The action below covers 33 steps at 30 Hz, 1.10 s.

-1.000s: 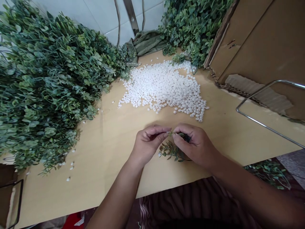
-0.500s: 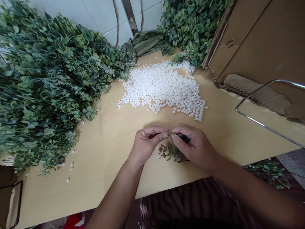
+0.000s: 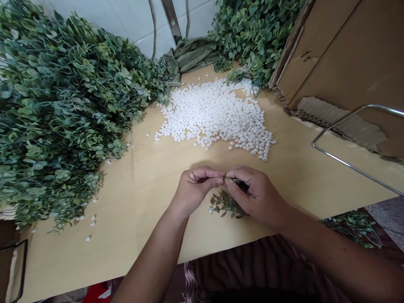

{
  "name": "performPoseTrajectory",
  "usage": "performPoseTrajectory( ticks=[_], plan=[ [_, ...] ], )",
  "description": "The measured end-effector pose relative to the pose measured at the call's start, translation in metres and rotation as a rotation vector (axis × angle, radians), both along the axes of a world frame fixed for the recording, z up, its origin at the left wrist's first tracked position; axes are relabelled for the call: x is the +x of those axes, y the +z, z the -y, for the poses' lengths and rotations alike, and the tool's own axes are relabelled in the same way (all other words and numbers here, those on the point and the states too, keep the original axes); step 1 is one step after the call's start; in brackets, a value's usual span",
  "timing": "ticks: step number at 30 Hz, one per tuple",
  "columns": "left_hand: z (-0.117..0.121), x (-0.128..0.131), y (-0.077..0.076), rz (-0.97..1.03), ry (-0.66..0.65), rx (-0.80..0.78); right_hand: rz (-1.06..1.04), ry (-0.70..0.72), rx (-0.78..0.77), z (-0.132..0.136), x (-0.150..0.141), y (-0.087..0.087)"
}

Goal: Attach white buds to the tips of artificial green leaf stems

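Over the near part of a pale wooden table (image 3: 151, 168) my two hands meet fingertip to fingertip. My left hand (image 3: 197, 189) is closed in a pinch against the tip of a small green leafy sprig (image 3: 225, 204); what it pinches is too small to name. My right hand (image 3: 255, 195) is closed round the sprig's stem, and the leaves hang beneath both hands, one white bit showing at their left end. Just beyond my hands lies a heap of small white flower pieces (image 3: 217, 113).
A large pile of green leafy sprigs (image 3: 63, 113) covers the table's left side, and another pile (image 3: 252, 33) lies at the back. A cardboard box (image 3: 347, 54) and a metal wire frame (image 3: 353, 134) stand at the right. A few white pieces (image 3: 91, 219) lie scattered at the left.
Both hands have stayed nearly in place, pinching at the sprig's tip; the sprig has shifted very slightly.
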State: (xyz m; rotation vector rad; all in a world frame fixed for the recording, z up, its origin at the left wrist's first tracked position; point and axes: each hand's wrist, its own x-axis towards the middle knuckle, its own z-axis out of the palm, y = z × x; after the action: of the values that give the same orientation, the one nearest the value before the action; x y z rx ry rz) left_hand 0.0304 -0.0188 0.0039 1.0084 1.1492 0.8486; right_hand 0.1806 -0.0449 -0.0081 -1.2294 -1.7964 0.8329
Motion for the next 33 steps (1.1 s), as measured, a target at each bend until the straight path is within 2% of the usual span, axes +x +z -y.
performPoseTrajectory(
  ticks=[8,13,16,18,21,25,28,33],
  plan=[
    [0.000,0.000,0.002,-0.033,-0.010,0.038,-0.089,-0.071,-0.036,-0.003,-0.001,-0.003],
    [0.003,-0.017,0.004,-0.190,-0.179,0.112,-0.200,-0.221,-0.045,-0.004,0.004,-0.008],
    [0.005,-0.021,0.001,-0.334,-0.262,0.243,-0.255,-0.274,-0.053,-0.004,0.006,-0.010],
    [0.005,-0.020,-0.002,-0.422,-0.310,0.333,-0.232,-0.264,-0.022,-0.004,0.006,-0.011],
    [0.007,-0.016,-0.004,-0.512,-0.368,0.384,-0.092,-0.192,0.098,-0.003,0.007,-0.013],
    [0.008,-0.015,-0.005,-0.533,-0.334,0.389,0.126,-0.072,0.230,0.000,0.008,-0.013],
    [0.009,-0.014,-0.008,-0.506,-0.271,0.368,0.189,-0.014,0.220,0.001,0.006,-0.011],
    [0.011,-0.006,-0.009,-0.452,-0.193,0.402,0.162,0.014,0.122,-0.004,0.006,-0.007]
  ],
)
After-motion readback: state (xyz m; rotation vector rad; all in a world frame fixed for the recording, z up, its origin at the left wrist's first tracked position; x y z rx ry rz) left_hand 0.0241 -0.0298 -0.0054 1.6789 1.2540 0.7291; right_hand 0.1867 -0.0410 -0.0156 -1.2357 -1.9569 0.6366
